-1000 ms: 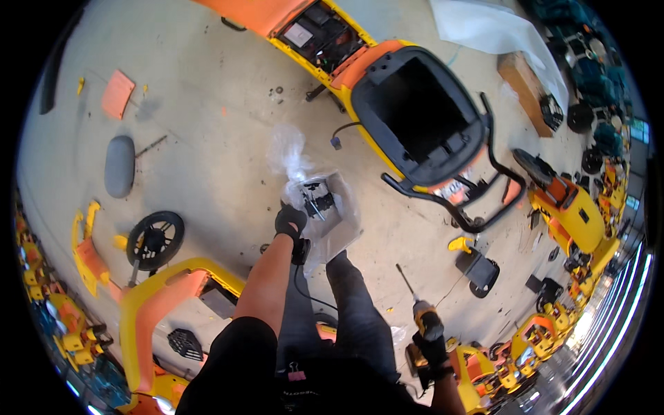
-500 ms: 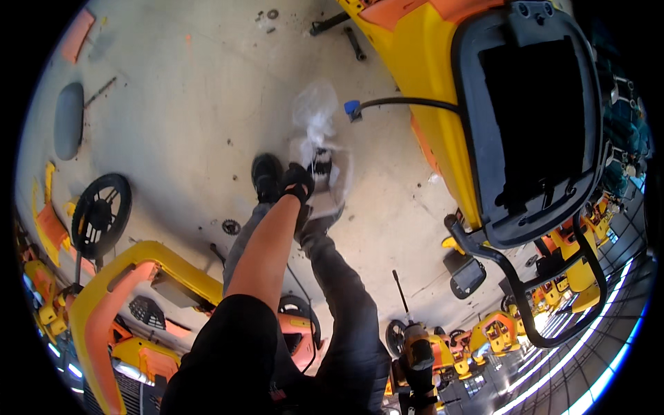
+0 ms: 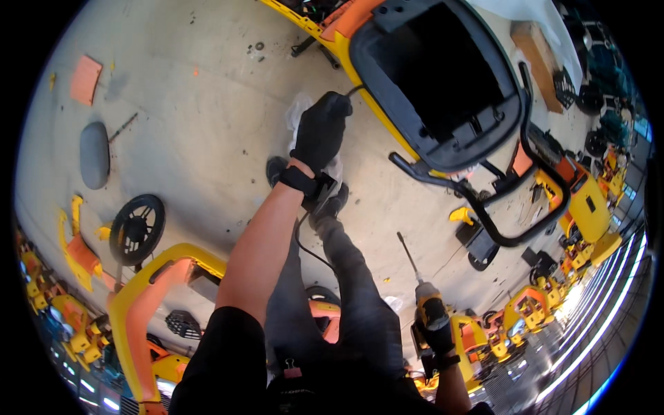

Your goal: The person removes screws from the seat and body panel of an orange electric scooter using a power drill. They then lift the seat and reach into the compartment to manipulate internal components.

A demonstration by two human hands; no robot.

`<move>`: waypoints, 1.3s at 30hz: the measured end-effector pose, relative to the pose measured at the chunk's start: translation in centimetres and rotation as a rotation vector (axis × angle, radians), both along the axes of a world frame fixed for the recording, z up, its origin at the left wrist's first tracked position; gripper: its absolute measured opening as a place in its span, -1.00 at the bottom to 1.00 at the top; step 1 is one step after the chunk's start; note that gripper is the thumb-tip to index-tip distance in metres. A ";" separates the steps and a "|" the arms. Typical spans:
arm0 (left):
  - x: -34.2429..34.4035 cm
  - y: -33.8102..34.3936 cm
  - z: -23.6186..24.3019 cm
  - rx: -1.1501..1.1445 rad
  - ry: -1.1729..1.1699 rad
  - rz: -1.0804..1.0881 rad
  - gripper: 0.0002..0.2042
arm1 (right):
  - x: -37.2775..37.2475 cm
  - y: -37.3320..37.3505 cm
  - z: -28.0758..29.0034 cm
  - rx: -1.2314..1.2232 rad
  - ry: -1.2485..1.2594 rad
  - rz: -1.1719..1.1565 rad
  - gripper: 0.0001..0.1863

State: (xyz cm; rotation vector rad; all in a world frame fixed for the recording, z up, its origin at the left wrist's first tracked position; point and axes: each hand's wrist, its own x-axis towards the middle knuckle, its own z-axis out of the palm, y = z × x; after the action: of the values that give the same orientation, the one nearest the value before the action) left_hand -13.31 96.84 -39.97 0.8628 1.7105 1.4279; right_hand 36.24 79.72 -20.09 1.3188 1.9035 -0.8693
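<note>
My left hand, in a black glove, is closed around the end of a black cable. That cable comes out from the side of a yellow machine body topped by a dark frame with a deep black opening. The cable's blue plug is hidden in my fist. Beneath that hand a clear plastic bag shows in part on the floor. Low on the right, my gloved right hand grips a power drill with a long bit pointing up and away.
A black tubular bar sticks out from the machine body. Left on the floor lie a spoked black wheel, a grey pad and a yellow-orange curved shell. A wooden block is at the far right. Yellow machines line the right edge.
My left hand has left the plastic bag near my feet, moved up and away, and taken hold of the cable end. The drill in my right hand has come further into view.
</note>
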 end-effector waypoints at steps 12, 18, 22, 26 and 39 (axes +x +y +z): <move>1.3 -0.4 1.5 -0.419 -0.232 -0.003 -0.77 | 0.7 -2.0 6.2 0.125 0.250 -0.040 -0.65; -5.8 -2.3 -1.7 -0.467 0.577 -0.687 -0.74 | -7.0 5.8 16.2 0.036 0.686 -0.570 -0.73; -2.3 1.7 11.1 -0.684 0.222 -0.574 -0.52 | -11.5 9.3 20.1 0.034 0.714 -0.766 -0.69; -7.3 1.4 2.1 -0.935 0.339 -0.608 -0.33 | -16.0 11.5 19.6 0.191 0.724 -0.778 -0.72; -13.6 13.5 5.1 -0.819 0.371 -0.605 -0.43 | -26.9 12.4 16.6 0.337 0.532 -1.188 -0.84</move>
State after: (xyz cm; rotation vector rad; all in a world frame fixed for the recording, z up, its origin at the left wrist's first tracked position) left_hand -26.90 110.38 -34.87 1.0559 1.8358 0.1251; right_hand 9.32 92.12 -3.46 2.7273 1.5152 -1.6106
